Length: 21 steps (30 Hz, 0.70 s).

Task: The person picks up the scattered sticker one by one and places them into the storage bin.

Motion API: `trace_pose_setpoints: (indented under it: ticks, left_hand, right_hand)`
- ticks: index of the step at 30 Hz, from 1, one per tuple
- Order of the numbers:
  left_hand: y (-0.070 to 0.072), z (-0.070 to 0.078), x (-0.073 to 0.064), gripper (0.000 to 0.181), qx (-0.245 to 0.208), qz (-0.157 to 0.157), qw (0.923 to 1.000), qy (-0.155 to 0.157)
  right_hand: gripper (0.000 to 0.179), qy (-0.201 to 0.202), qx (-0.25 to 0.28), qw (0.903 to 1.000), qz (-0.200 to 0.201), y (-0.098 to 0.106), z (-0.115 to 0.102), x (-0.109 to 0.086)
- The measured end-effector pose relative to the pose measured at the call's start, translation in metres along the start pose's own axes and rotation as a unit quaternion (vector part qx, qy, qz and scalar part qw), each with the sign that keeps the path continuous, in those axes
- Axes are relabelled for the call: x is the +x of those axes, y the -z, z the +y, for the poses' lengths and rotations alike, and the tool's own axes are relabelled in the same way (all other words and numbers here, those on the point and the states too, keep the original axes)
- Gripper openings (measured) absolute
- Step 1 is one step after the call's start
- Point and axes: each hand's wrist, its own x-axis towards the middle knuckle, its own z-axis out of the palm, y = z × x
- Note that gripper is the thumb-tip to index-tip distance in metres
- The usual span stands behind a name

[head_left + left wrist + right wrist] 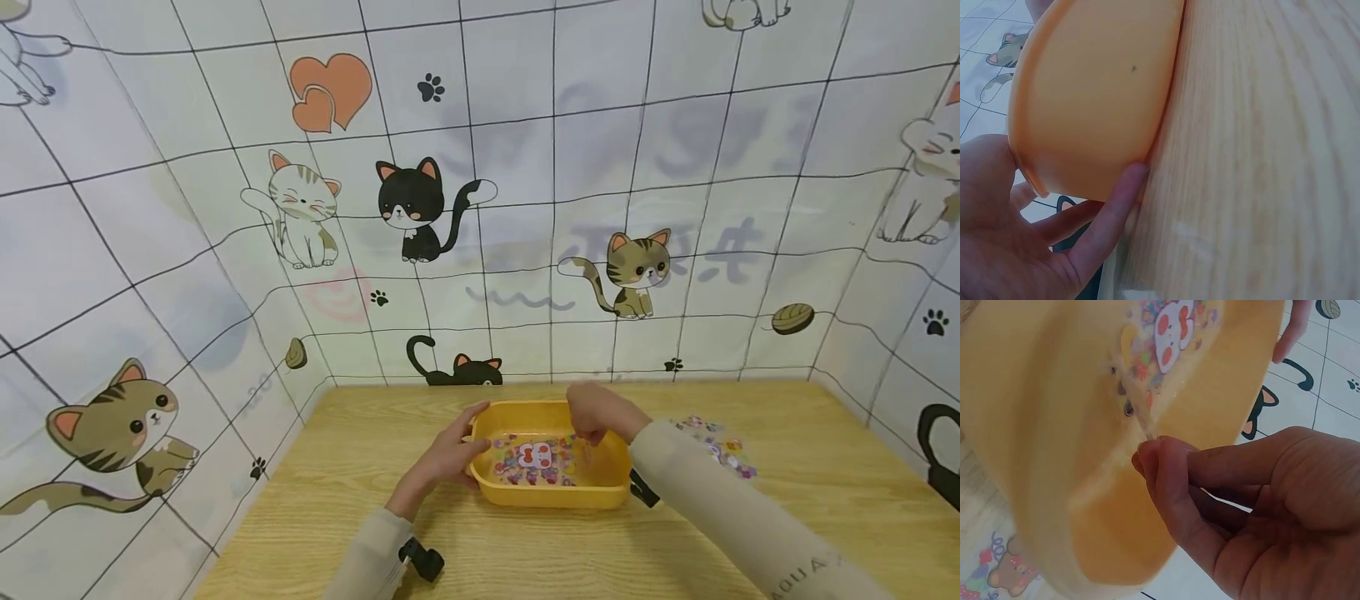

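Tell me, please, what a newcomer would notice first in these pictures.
Probably the yellow basin on the wooden table, with a white-faced cartoon figure among small colourful pictures inside it. The left grip holds the basin's left end, while the right grip, inside its right part, pinches what looks like a thin clear strip. Behind, cartoon cats decorate the white wall.
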Motion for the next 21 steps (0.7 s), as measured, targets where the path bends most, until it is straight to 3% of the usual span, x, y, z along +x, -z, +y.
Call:
trace_pose_setpoints:
  ticks: [8, 12, 21]
  left_hand:
    - [-0.001, -0.002, 0.001, 0.066, 0.001, 0.000, 1.0000, 0.000]
    - [-0.001, -0.002, 0.001, 0.066, 0.002, 0.000, 1.0000, -0.004]
    - [-0.001, 0.001, -0.002, 0.065, 0.008, 0.000, 0.9999, -0.006]
  right_hand:
    - [0.010, -0.029, -0.012, 0.9994, -0.013, -0.011, 0.002, 0.004]
    - [0.011, -0.039, -0.006, 0.9989, -0.025, -0.014, 0.004, 0.005]
    - [0.005, -0.037, -0.013, 0.9990, -0.024, -0.017, 0.005, 0.002]
